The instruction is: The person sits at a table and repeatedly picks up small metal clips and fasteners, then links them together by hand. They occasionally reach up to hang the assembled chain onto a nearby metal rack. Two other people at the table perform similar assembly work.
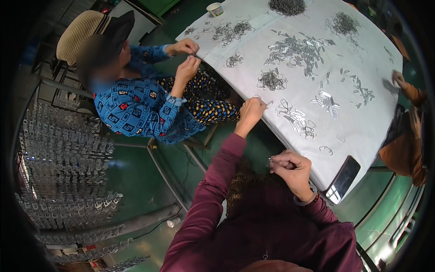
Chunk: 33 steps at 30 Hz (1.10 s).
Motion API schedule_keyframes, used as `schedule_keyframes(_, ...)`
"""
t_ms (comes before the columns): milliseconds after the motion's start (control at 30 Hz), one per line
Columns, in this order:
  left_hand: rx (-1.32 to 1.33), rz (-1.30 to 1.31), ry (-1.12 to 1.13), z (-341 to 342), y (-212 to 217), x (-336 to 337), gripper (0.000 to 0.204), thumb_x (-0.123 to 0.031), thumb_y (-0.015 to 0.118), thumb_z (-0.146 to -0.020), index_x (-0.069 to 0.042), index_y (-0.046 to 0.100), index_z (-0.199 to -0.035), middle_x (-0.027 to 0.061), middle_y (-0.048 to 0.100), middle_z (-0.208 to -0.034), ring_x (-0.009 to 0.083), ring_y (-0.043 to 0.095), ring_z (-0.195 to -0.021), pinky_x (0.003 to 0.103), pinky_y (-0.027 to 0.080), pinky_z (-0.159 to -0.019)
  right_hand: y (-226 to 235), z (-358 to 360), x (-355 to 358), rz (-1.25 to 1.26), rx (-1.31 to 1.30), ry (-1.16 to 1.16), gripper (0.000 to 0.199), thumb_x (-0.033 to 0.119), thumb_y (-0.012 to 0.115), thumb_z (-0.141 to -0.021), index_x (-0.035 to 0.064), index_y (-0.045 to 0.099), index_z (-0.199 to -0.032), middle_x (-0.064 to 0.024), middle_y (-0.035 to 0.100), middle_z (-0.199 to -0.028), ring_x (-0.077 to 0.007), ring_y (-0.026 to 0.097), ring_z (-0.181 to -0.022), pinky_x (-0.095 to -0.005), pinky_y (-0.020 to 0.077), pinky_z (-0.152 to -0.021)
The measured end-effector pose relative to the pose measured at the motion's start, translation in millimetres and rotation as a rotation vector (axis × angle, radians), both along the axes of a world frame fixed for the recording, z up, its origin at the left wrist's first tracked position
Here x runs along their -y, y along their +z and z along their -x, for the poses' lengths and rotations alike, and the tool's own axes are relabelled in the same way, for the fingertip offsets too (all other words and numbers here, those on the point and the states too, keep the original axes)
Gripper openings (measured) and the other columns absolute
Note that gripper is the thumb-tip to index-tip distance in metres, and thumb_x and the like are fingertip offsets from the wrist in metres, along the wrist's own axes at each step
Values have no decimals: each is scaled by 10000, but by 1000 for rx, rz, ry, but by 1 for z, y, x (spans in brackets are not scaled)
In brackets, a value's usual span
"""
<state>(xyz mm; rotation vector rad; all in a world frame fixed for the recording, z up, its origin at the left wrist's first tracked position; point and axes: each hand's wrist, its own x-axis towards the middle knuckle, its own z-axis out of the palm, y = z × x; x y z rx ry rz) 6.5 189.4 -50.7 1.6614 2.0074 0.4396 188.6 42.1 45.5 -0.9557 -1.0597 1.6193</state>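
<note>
My left hand [250, 111] reaches to the near edge of the white table [371, 131] and pinches a small metal piece at the cloth's rim. My right hand [292, 168] is drawn in close to my chest, fingers closed around a thin metal piece [271, 161]. Bent wire clips [294, 119] lie loose on the cloth just beyond my left hand. Heaps of flat silver metal parts [297, 51] and wire clips [272, 80] spread over the table's middle.
A person in a blue patterned top [136, 106] sits at my left, both hands at the table corner. Another person's hand [398, 78] works at the right edge. A dark phone [343, 179] lies on the near corner, a paper cup [215, 8] at the far one. Racks of strung metal parts [68, 172] stand on the left.
</note>
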Motion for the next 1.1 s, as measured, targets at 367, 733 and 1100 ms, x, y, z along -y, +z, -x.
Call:
schedule_keyframes(367, -129, -530, -504, 34, -32, -33, 77, -65, 618, -799, -7, 588, -840, 132, 575, -827, 322, 565, -831, 412, 474, -712, -34, -3, -12, -94, 39, 23, 173, -79, 682, -723, 14, 690, -869, -55, 646, -789, -98, 636, -704, -210, 506, -623)
schedule_keyframes(733, 394, -341, -714, -93, -13, 14, 122, -98, 616, -812, 16, 639, -850, 158, 629, -799, 324, 602, -754, 383, 483, -687, -32, -11, -7, -279, 140, 59, 189, -74, 696, -699, 21, 686, -863, -65, 652, -786, -118, 647, -702, -226, 509, -628)
schedule_keyframes(1100, 30, -460, -196, -25, -26, -54, 148, -117, 669, -777, 24, 660, -822, 188, 641, -788, 320, 629, -696, 394, 498, -633, -33, -12, -21, -212, 76, 90, 203, -78, 697, -700, 25, 693, -875, -64, 657, -794, -111, 643, -709, -219, 526, -666)
